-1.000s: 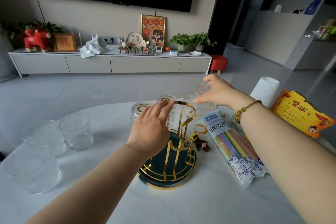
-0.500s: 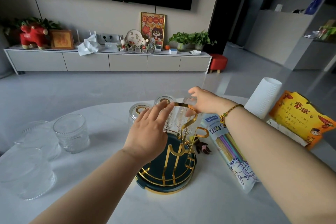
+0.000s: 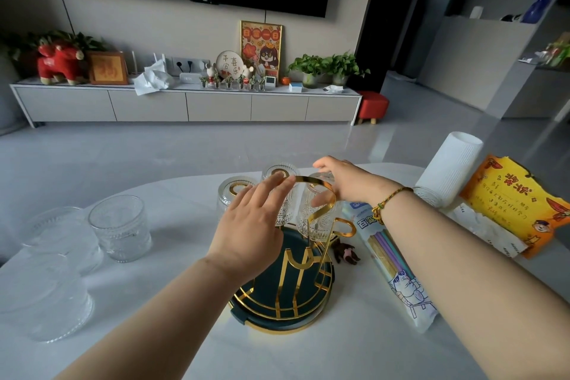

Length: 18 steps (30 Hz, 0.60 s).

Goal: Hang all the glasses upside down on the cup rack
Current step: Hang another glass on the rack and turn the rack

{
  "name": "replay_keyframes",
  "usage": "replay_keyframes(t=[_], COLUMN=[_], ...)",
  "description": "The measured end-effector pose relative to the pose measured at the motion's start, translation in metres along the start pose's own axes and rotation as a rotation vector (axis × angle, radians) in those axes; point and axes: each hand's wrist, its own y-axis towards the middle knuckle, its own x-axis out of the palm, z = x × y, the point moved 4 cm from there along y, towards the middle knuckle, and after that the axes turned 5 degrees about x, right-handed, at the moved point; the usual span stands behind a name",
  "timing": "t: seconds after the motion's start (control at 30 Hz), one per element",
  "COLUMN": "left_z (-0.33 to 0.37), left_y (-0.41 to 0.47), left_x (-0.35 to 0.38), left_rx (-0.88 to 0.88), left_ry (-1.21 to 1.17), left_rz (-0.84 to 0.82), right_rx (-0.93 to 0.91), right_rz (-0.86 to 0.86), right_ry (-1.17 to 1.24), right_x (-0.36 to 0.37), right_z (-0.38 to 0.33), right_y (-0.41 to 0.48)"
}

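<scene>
The cup rack [image 3: 287,296] has a dark green round base and gold prongs, and stands mid-table. Two ribbed glasses hang upside down on its far side, one on the left [image 3: 233,194] and one behind [image 3: 279,174]. My right hand [image 3: 345,183] grips the base of a third inverted glass [image 3: 319,219], which sits low over a prong on the rack's right. My left hand [image 3: 249,231] hovers over the rack with fingers spread, fingertips at the gold top loop. Three upright glasses stand at the left: one nearest the rack [image 3: 120,228], one behind it [image 3: 58,234], one closest to me [image 3: 43,299].
A pack of coloured straws [image 3: 398,268] lies right of the rack, with a small brown figurine [image 3: 346,253] between them. A white ribbed cylinder [image 3: 447,170] and an orange printed sheet [image 3: 518,203] sit at the far right. The white table [image 3: 308,352] curves away at the back.
My right hand has brought the glass from up at the far right down and left onto the rack's right prong. My left hand has stayed over the rack.
</scene>
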Motion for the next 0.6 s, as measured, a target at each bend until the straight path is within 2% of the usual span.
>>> replay_keyframes(t=[0.37, 0.5, 0.6], left_z=[0.0, 0.002, 0.0], left_y=[0.002, 0.0, -0.014], left_x=[-0.002, -0.004, -0.011], left_rx=[-0.017, -0.048, -0.119], left_ry=[0.025, 0.051, 0.034], left_rz=[-0.015, -0.058, -0.07], right_rx=[-0.023, -0.048, -0.084], right_rz=[0.021, 0.133, 0.314], right_ry=[0.136, 0.226, 0.261], right_x=[-0.01, -0.025, -0.035], right_z=[0.0, -0.007, -0.017], right_y=[-0.008, -0.026, -0.047])
